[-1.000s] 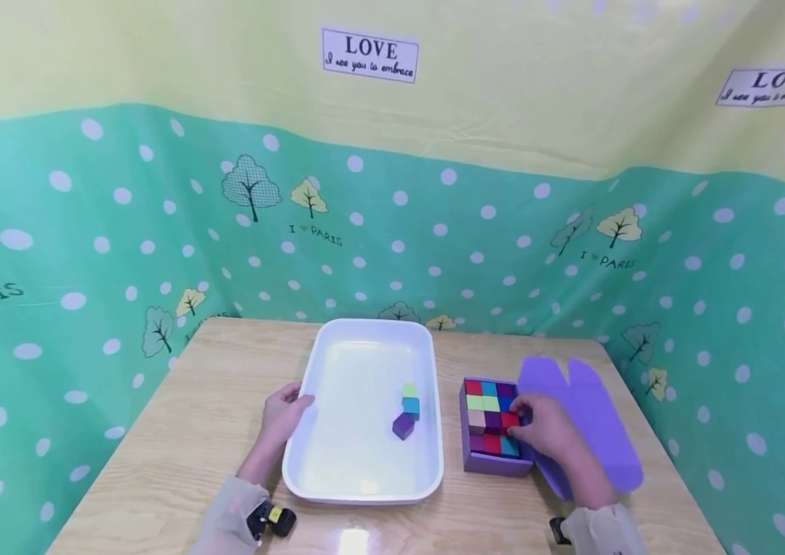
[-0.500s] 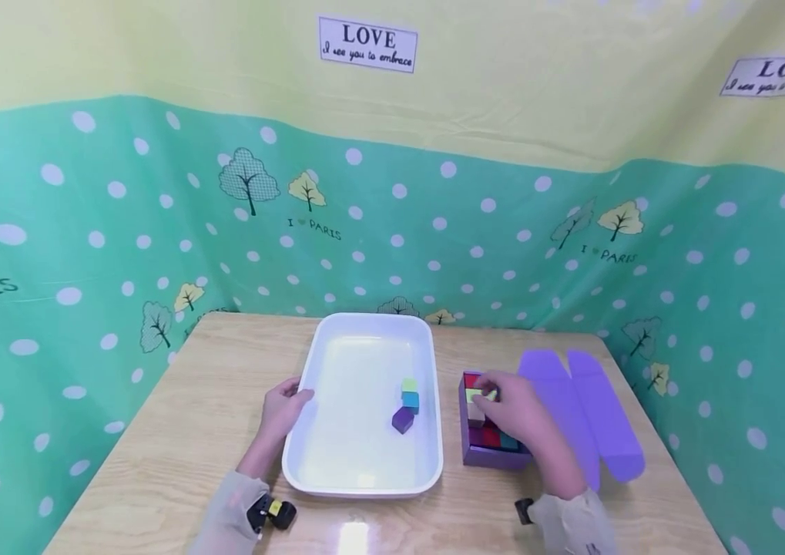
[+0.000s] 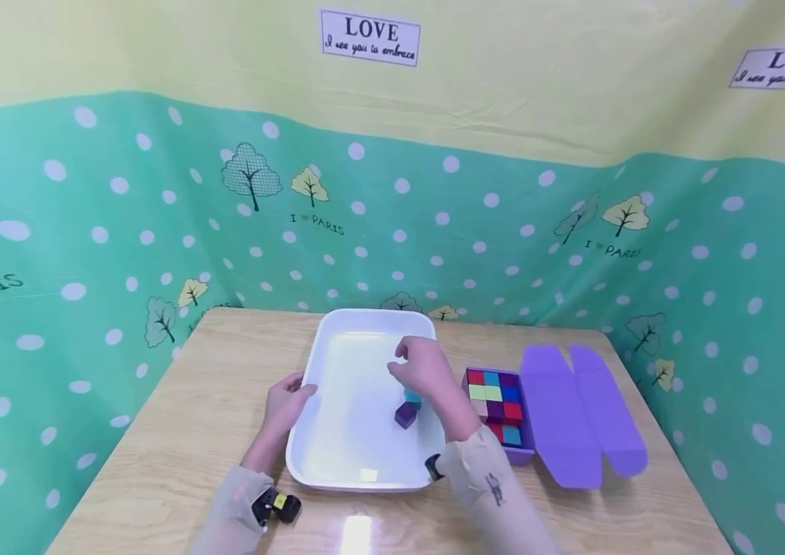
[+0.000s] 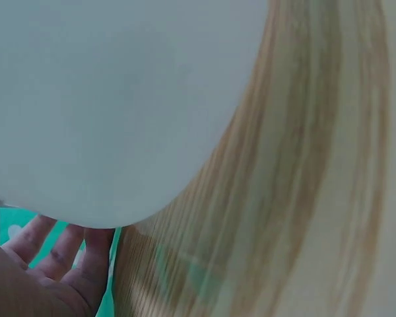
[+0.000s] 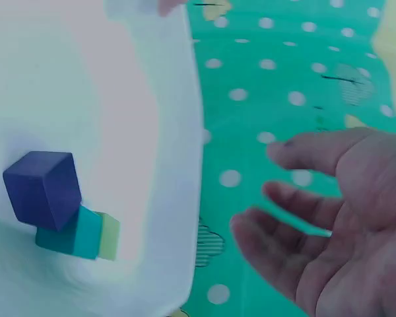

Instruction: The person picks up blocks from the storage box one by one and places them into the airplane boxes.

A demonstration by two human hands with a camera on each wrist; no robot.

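A white rectangular tray (image 3: 337,455) lies on the table. My left hand (image 3: 284,407) holds its left rim, thumb over the edge and fingers on the outer side; in the left wrist view those fingers (image 4: 66,254) show beyond the tray's wall. Above the tray's right side hovers my right hand (image 3: 427,370), thumb and fingers apart with nothing visible between them. Inside the tray, a purple cube (image 5: 43,188), a teal cube (image 5: 79,234) and a light green cube (image 5: 110,236) sit close together; the right hand partly covers them in the head view.
Right of the tray stands a purple box (image 3: 520,456) packed with several coloured cubes, its lower left corner behind my right forearm. Its open lid flaps (image 3: 561,432) spread to the right. A patterned cloth (image 3: 337,185) surrounds the wooden table (image 3: 205,385).
My right hand has left the cubes in the purple box and moved left over the tray. The left hand stays at the tray's rim. The head view has shifted slightly.
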